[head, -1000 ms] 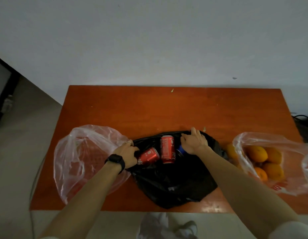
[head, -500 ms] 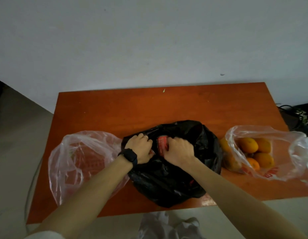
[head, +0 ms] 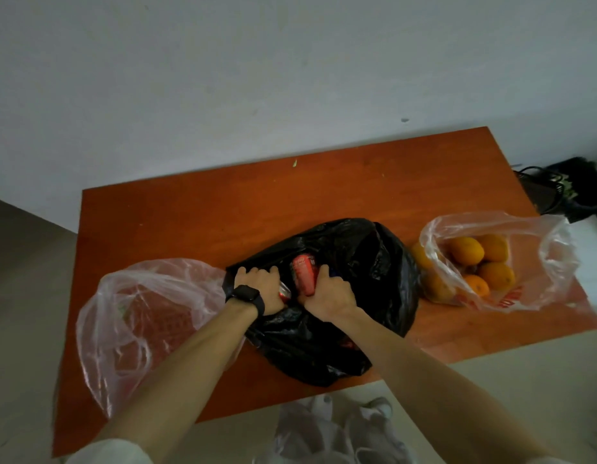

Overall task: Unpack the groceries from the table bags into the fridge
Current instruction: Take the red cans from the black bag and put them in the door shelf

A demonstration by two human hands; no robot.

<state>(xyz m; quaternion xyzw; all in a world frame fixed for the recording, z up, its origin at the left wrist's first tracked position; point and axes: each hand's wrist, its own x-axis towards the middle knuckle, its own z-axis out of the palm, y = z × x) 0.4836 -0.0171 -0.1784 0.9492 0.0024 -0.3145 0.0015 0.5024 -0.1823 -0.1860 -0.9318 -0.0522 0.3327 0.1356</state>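
A black plastic bag (head: pixel 367 296) lies open in the middle of the orange-brown table (head: pixel 190 212). Inside it, a red can (head: pixel 303 271) shows between my hands, and my right hand (head: pixel 327 294) curls round its right side. My left hand (head: pixel 258 289), with a black watch on the wrist, grips a second red can (head: pixel 285 292); only that can's silver end shows beside the palm. Anything else in the bag is hidden by its black folds.
A clear, crumpled plastic bag (head: pixel 149 313) lies left of the black one. Another clear bag (head: pixel 538 262) holding several oranges (head: pixel 466 251) sits to the right. A white wall runs behind the table. Dark gear with cables (head: pixel 571 192) sits off the right end. White shoes (head: pixel 374 426) show below the near edge.
Both hands have moved from the bag's rim into the opening and closed round the cans. The black bag has bunched up round them, and the view has tilted and shifted.
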